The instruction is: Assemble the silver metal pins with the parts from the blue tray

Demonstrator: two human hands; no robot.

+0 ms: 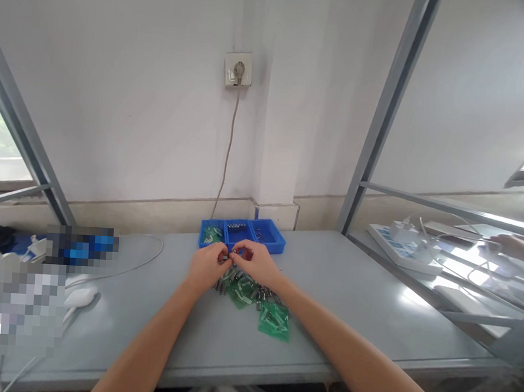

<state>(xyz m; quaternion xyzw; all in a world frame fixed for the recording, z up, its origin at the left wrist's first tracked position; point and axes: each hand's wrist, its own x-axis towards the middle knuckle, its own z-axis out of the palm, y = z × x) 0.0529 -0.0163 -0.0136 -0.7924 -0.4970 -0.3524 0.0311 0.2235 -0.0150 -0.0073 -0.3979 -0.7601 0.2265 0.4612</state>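
My left hand [208, 268] and my right hand [257, 262] meet with fingertips pinched together, and whatever small piece they hold is too small to make out. Below them lies a heap of small metal cylinders [265, 294] mixed with green plastic bags [242, 289]. Nearer to me, a separate green bag [274, 321] contains several small metal pieces. Just beyond my hands stands a blue tray [277, 242] with three compartments. Its left compartment holds green bags [213, 234], the middle one a row of small metal parts [236, 226], the right one a few thin pieces.
Grey metal posts [389, 103] rise at both sides of the grey table [348, 308]. On the left lie a white plug or adapter [80, 297] and cables. A cord [230, 141] hangs from the wall socket [238, 70]. Past the right post are a white power strip [401, 249] and another person's hand [508, 242].
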